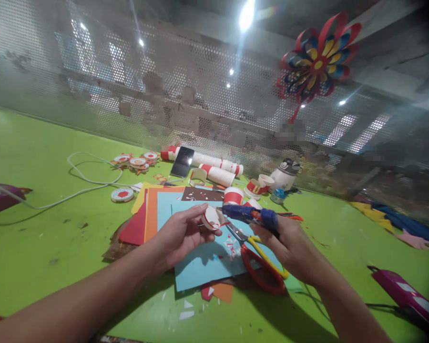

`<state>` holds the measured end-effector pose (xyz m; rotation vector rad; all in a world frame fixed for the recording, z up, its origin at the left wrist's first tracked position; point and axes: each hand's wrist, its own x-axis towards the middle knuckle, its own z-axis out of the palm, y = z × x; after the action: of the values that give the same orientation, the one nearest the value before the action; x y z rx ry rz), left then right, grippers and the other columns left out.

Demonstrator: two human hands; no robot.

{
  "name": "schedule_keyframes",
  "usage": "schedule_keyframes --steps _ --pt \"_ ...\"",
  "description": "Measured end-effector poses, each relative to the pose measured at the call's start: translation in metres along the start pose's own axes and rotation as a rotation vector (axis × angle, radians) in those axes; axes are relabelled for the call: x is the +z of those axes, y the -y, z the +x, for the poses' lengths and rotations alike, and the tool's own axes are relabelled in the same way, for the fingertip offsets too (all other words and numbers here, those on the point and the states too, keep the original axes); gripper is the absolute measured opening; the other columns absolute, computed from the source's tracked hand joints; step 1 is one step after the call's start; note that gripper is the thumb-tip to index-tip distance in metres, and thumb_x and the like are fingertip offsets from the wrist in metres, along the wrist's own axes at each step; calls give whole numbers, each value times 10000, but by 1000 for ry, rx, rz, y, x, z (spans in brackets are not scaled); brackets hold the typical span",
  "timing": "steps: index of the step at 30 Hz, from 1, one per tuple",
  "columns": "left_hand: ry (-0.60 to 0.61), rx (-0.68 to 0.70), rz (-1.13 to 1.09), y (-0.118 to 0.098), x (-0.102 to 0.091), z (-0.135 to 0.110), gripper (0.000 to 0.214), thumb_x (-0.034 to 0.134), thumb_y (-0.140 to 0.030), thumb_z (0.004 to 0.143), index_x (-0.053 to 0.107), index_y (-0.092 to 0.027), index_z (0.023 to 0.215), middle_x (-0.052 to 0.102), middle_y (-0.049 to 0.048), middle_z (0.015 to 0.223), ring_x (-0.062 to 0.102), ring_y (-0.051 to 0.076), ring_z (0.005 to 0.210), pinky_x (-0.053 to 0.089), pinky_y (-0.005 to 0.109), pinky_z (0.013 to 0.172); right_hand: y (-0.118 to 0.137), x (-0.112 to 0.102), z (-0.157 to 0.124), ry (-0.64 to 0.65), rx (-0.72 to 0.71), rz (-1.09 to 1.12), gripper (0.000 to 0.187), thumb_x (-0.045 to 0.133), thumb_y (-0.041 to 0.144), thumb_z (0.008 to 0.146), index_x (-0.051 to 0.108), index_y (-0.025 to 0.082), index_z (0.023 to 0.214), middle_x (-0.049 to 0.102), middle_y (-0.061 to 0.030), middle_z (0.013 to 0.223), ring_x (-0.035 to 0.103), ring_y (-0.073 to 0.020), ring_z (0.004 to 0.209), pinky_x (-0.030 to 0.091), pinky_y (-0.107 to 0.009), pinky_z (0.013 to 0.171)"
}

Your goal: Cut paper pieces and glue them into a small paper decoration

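My left hand (186, 233) grips a small white paper cup piece (211, 218) with a red edge, between thumb and fingers. In my right hand (289, 240) is a blue glue gun (250, 214), its nozzle right beside the cup piece; whether the two touch I cannot tell. Beneath the glue gun lie scissors (260, 262) with one red and one yellow handle loop. They rest on light blue paper (196, 271) strewn with red and white snippets. Just beyond my hands stands a red and white paper cup (233, 196).
Stacked paper cups (218, 175), a phone (182, 161) and a white jug (283, 176) stand towards the back. Finished-looking cup-base shapes (138, 164) lie back left near a white cable (93, 183). A purple device (405, 290) is at right. A paper flower (318, 65) hangs above.
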<state>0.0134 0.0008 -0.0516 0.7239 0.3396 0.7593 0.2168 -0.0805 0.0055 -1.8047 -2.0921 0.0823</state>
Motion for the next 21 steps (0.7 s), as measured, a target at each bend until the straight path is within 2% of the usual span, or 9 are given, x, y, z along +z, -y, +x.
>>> schedule_keyframes --steps 21 --pt "-18 -5 -2 -1 1 0 266 542 -317 802 636 -74 854 630 133 850 594 167 688 439 265 619 3 -1 -1 -36 -38 -24 305 376 445 889 494 193 765 552 -28 669 475 -161 581 349 -273 527"
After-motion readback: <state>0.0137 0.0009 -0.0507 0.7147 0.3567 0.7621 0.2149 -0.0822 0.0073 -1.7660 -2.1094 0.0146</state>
